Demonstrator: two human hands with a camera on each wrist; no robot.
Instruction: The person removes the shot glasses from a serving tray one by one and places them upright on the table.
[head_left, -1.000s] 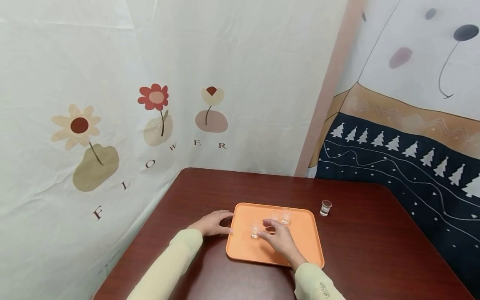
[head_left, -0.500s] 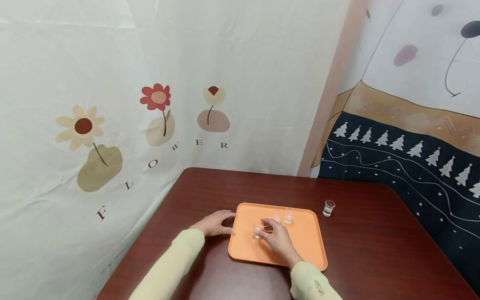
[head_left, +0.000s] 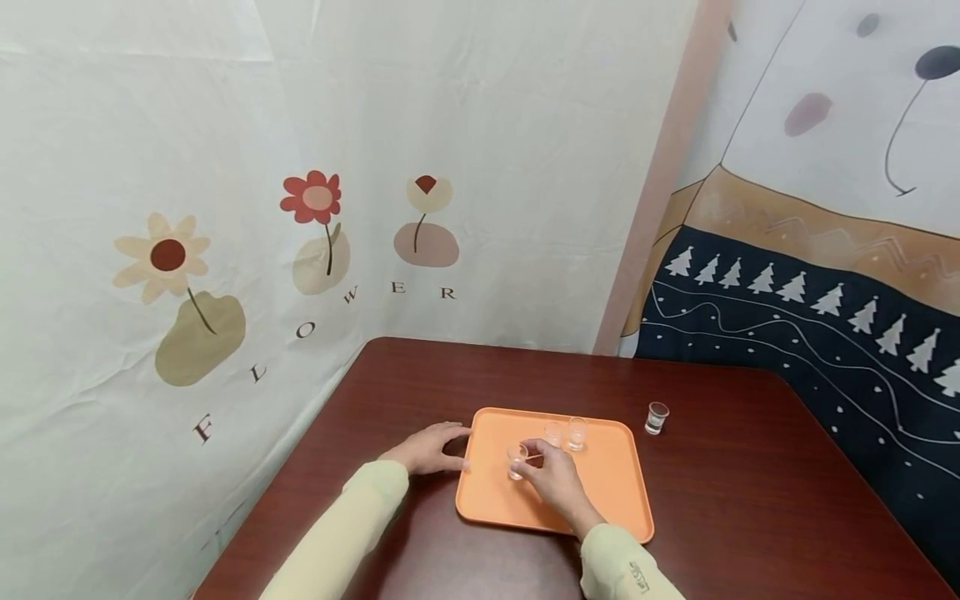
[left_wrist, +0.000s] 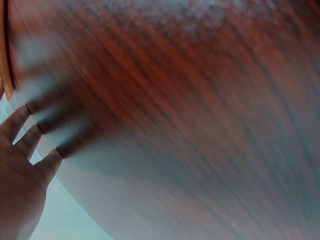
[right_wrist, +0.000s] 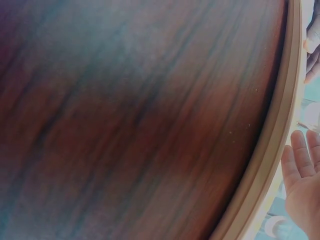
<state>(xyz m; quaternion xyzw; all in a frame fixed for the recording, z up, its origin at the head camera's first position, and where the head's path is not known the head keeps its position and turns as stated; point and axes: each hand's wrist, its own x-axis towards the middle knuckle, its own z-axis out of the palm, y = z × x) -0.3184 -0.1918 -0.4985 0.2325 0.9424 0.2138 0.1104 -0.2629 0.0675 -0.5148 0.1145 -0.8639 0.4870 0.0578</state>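
Observation:
In the head view, an orange tray (head_left: 600,487) lies on the table with several small clear shot glasses. My right hand (head_left: 558,483) reaches over it, thumb and fingers pinching the nearest shot glass (head_left: 517,461), which stands upright. Two more glasses, one at the back (head_left: 577,434) and a fainter one beside it (head_left: 552,433), stand behind that hand. At the tray's left rim, my left hand (head_left: 431,447) rests with fingers extended and thumb apart. The left wrist view catches only part of this hand (left_wrist: 22,175). My right hand (right_wrist: 302,195) shows at the right wrist view's edge.
A separate shot glass (head_left: 656,418) stands on the dark red-brown table (head_left: 720,492), right of the tray. Behind the table hangs a pale cloth with flowers (head_left: 510,208). A dark cloth with white trees (head_left: 825,350) hangs at the right.
My right thumb and fingers have closed onto the near glass, which has shifted slightly to the right. The left hand stays at the tray's rim. The head view has moved a little.

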